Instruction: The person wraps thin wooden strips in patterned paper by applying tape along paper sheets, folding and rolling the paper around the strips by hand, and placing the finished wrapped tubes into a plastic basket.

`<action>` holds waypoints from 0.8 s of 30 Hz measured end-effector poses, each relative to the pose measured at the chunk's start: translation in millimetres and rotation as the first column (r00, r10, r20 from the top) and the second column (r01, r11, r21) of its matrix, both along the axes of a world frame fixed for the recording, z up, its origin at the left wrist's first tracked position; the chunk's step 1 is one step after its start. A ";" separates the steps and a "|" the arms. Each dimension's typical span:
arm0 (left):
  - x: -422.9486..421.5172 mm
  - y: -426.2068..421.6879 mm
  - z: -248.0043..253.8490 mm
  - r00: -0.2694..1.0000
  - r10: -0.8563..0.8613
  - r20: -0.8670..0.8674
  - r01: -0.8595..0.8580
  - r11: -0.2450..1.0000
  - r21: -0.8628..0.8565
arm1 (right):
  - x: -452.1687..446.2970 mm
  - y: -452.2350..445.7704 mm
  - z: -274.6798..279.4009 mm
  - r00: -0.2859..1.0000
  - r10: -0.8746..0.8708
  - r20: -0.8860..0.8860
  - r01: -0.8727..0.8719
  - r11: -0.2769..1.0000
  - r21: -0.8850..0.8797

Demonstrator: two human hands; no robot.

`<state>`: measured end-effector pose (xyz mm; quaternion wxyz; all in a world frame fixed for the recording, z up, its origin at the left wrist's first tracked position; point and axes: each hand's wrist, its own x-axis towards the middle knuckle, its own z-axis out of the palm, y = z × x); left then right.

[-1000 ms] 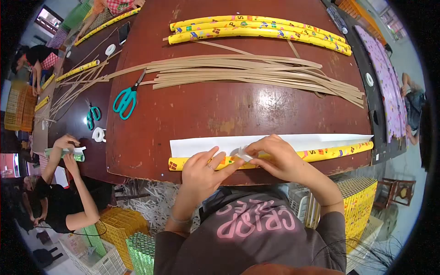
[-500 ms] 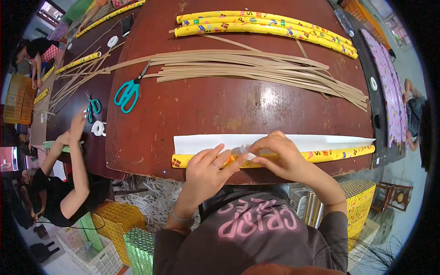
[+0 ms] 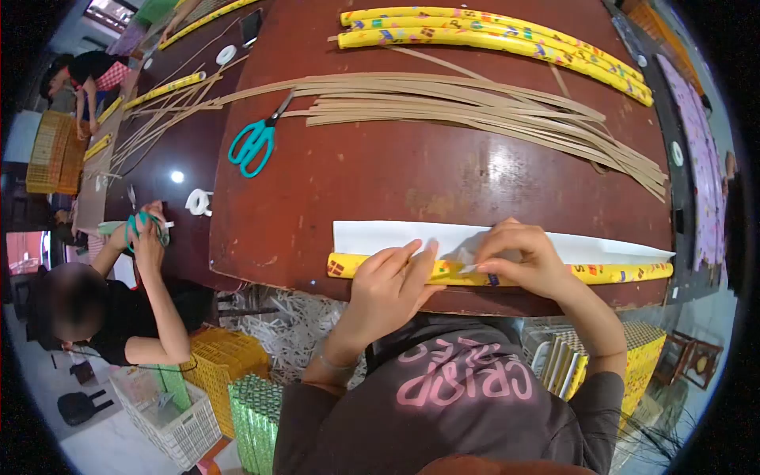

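Note:
A roll of yellow patterned wrapping paper [image 3: 621, 273] lies along the table's near edge, its loose white flap [image 3: 372, 236] spread out behind it. My left hand [image 3: 393, 286] rests on the roll with fingers stretched out, pressing on it. Just right of it, my right hand [image 3: 526, 257] pinches a small whitish piece of tape [image 3: 467, 261] between thumb and fingertips, at the seam of roll and flap. The exact contact of the tape with the paper is hard to make out.
Teal-handled scissors [image 3: 253, 147] and a bundle of brown paper strips [image 3: 475, 103] lie farther back, with finished yellow rolls [image 3: 507, 49] behind. A tape roll [image 3: 198, 202] sits on the left table. At left, a co-worker [image 3: 150, 245] holds other teal scissors [image 3: 136, 226].
My hands have moved apart: the left has come away from the tape and lies on the roll, while the right keeps the tape. The co-worker has picked up scissors. The view has shifted.

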<state>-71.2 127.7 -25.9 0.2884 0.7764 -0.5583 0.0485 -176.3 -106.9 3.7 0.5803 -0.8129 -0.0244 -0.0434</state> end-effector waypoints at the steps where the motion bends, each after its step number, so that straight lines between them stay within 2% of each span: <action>1: -1.2 0.7 0.0 0.989 0.062 -0.137 -0.063 0.998 -0.003 | -0.4 -0.9 0.8 0.998 -0.042 -0.037 0.044 0.998 0.046; 2: 1.0 -0.5 3.9 0.998 0.016 -0.057 -0.016 1.000 0.002 | -1.1 -2.0 0.7 0.993 -0.030 -0.111 0.050 0.983 0.176; 3: 2.8 -0.9 3.0 0.998 0.021 -0.054 -0.020 1.000 0.008 | 0.7 -0.3 1.7 0.994 -0.026 -0.109 0.045 0.982 0.182; 5: 5.4 -1.4 0.6 0.990 -0.098 0.103 0.099 0.995 0.002 | 3.7 3.2 3.5 0.963 -0.043 -0.267 0.150 0.905 0.398; 9: 7.3 -1.6 3.1 0.988 -0.101 0.120 0.101 0.995 0.007 | 21.8 11.6 3.4 0.969 0.024 -0.244 0.085 0.901 0.426; 12: 10.7 1.1 8.6 0.987 -0.108 0.117 0.107 0.994 0.022 | 26.2 12.1 -3.7 0.942 -0.013 -0.335 0.130 0.935 0.329; 15: 22.5 21.3 12.6 0.996 -0.012 0.091 0.003 0.995 0.097 | 23.8 6.4 -5.8 0.944 -0.016 -0.330 0.127 0.940 0.318; 17: 33.3 39.9 12.0 0.990 0.126 0.057 -0.135 0.973 0.186 | 25.2 5.8 -4.4 0.934 -0.057 -0.353 0.162 0.947 0.277; 18: 31.6 46.5 5.5 0.978 0.174 0.112 -0.190 0.970 0.152 | 26.4 7.7 -3.6 0.932 -0.058 -0.358 0.165 0.947 0.277; 21: 29.7 50.8 -5.5 0.972 0.188 0.138 -0.198 0.978 0.065 | 35.1 15.1 2.3 0.915 -0.094 -0.393 0.201 0.950 0.239; 23: 28.7 51.1 -5.0 0.974 0.199 0.111 -0.205 0.977 0.054 | 47.7 20.2 10.8 0.948 -0.049 -0.313 0.052 0.999 0.000; 24: 28.8 51.0 -3.7 0.975 0.204 0.092 -0.209 0.977 0.049 | 56.1 24.0 13.6 0.947 -0.052 -0.317 0.054 0.999 -0.004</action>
